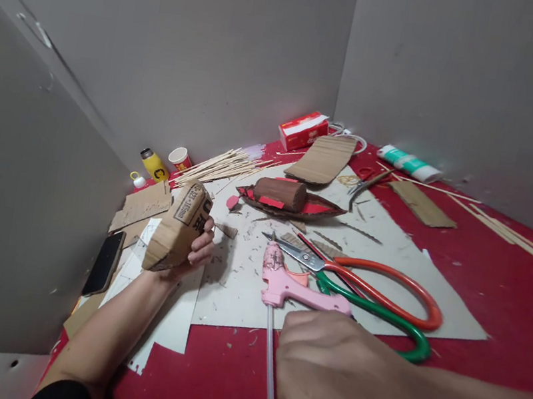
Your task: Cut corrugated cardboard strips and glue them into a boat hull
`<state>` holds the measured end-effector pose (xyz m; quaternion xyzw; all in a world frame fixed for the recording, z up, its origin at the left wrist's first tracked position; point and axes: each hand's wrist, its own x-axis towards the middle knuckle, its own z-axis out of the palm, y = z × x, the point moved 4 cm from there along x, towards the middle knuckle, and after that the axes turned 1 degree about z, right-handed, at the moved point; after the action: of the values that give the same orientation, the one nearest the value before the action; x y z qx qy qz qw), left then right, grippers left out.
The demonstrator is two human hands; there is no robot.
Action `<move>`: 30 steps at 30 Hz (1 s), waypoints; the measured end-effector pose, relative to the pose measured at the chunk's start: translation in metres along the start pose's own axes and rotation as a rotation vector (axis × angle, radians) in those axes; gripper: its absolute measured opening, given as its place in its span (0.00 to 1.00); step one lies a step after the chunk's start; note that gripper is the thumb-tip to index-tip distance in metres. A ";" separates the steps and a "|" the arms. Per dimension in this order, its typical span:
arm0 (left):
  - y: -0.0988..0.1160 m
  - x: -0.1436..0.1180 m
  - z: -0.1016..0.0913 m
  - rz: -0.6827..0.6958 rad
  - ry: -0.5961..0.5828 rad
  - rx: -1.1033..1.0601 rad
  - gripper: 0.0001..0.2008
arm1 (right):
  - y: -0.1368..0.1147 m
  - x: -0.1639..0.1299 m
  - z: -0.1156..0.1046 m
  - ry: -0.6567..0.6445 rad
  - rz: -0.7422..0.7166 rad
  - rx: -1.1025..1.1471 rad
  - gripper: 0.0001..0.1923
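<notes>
Nearest the lens we find the right hand (pixel 345 374), back upward, fingers curled low over the red table (pixel 508 298); whether it grips anything we cannot tell. Just beyond its knuckles lies the pink glue gun (pixel 283 283), nozzle pointing away from us, its glue stick (pixel 269 352) trailing back toward us beside that hand; the long axis runs near to far, and the right hand is plainly the nearer. The scissors (pixel 368 290), blades parted, lie across the gun's far side, touching or overlapping it. To the left we see the left hand (pixel 195 249) raised off the table and closed round a folded cardboard piece (pixel 178 226), held tilted, printed face up. Farther off, a cardboard boat (pixel 287 199) rests on the grey sheet (pixel 431 306), with skewers (pixel 224 166) beyond
</notes>
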<state>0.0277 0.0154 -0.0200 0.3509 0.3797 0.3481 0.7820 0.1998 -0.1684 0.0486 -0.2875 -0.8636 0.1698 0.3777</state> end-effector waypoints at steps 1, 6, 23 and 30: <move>-0.001 0.003 0.000 0.011 0.031 -0.003 0.08 | 0.004 0.001 -0.003 -0.029 0.012 0.045 0.17; -0.005 0.019 -0.004 0.119 0.242 -0.030 0.05 | 0.033 0.011 -0.014 0.028 0.243 0.251 0.15; -0.001 0.024 -0.016 0.136 0.397 0.009 0.17 | 0.129 -0.008 -0.067 0.356 0.646 -0.171 0.22; 0.004 0.030 -0.025 0.203 0.341 0.039 0.16 | 0.169 0.022 -0.074 0.084 0.631 -0.437 0.44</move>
<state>0.0203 0.0488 -0.0389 0.3387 0.4759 0.4721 0.6603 0.3056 -0.0172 0.0231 -0.6195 -0.7324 0.0778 0.2717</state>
